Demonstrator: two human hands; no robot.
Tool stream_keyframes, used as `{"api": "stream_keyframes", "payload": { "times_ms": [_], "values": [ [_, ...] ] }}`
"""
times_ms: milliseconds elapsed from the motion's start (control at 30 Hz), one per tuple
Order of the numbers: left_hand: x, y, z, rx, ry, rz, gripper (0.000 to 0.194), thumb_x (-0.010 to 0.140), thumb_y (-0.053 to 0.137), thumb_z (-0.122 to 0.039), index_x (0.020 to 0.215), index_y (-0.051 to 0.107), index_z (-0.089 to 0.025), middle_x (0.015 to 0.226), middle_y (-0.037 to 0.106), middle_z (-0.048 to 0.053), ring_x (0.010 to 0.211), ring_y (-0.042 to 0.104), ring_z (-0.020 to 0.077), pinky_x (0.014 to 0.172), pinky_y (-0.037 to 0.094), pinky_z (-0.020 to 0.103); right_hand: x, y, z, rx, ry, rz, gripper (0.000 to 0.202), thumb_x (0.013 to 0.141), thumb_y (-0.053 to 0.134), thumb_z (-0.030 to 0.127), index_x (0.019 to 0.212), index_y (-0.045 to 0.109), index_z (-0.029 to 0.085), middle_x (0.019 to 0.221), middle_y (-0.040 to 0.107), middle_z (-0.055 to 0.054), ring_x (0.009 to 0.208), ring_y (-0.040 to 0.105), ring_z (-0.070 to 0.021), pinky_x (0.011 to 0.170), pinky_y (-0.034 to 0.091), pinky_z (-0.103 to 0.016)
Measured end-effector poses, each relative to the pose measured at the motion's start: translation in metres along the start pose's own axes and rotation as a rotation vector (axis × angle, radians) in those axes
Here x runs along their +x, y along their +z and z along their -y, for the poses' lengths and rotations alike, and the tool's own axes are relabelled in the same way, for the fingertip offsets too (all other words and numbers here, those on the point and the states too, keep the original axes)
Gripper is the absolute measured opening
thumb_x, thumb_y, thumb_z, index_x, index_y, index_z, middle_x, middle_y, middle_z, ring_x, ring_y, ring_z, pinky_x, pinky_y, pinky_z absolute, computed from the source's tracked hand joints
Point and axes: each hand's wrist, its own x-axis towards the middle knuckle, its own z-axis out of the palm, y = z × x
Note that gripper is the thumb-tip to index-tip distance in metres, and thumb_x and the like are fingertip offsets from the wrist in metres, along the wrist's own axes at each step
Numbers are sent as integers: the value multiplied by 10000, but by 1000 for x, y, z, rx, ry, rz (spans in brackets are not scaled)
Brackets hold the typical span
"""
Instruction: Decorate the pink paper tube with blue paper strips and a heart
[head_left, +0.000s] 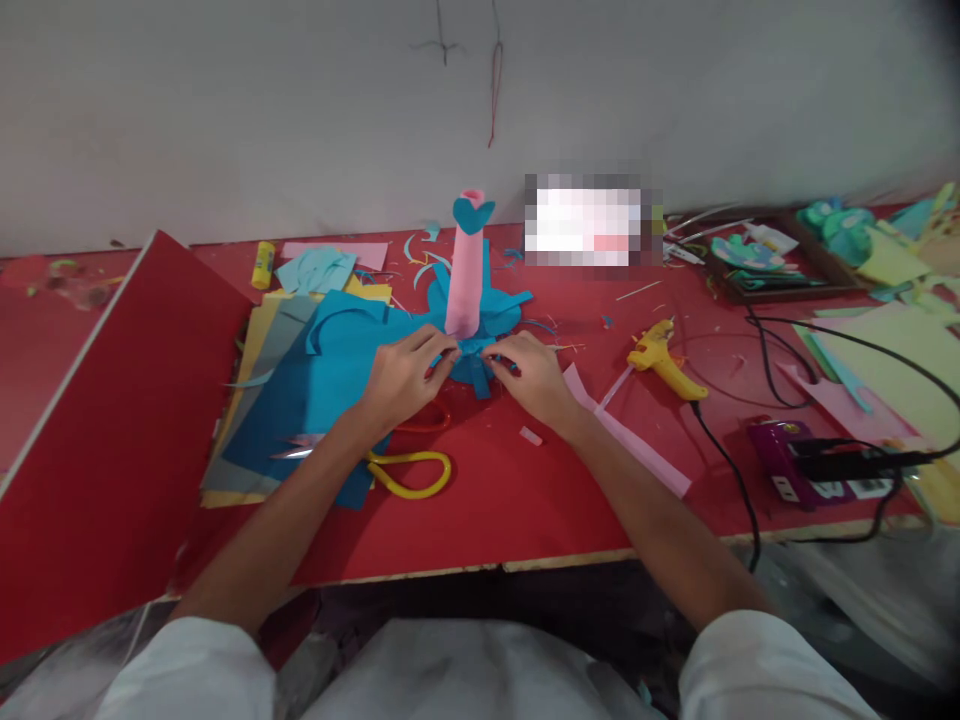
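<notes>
In the head view a pink paper tube [466, 275] with a blue paper heart [473, 214] near its top rises from a blue paper cutout [501, 311] with rounded lobes and strips. At the tube's lower end is a small piece of blue paper [475, 348]. My left hand [409, 372] pinches its left side between thumb and fingers. From the right, my right hand [530, 374] pinches the other side of that piece. The fingertips hide its edges. Scissors with yellow handles [411, 474] lie beside my left wrist, partly covered by the forearm.
Coloured paper sheets [300, 400] are stacked at left, by an upright red board [97, 430] and a glue stick [263, 265]. At right lie a yellow glue gun [666, 362], pink paper strips [645, 455], a purple power box [780, 455] with cables, and a tray [802, 295].
</notes>
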Motion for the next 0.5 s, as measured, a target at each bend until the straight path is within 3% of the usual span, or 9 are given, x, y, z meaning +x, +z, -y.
{"api": "stream_keyframes", "payload": {
  "times_ms": [233, 500],
  "values": [
    [-14, 11, 12, 101, 49, 196, 201, 1089, 569, -275, 1147, 753, -217, 1144, 786, 58, 974, 740, 198, 662, 446, 293, 3, 1, -9, 17, 66, 69, 159, 1016, 695, 172, 1053, 822, 259, 1031, 824, -46, 990, 696, -248, 859, 510, -368],
    [-15, 13, 10, 188, 77, 272, 348, 1100, 498, -245, 1334, 755, -250, 1133, 778, 81, 917, 727, 214, 595, 384, 310, 2, 6, -14, -106, -36, -33, 116, 1022, 715, 254, 1003, 829, 242, 1045, 759, -74, 1022, 643, -260, 904, 523, -409]
  ]
}}
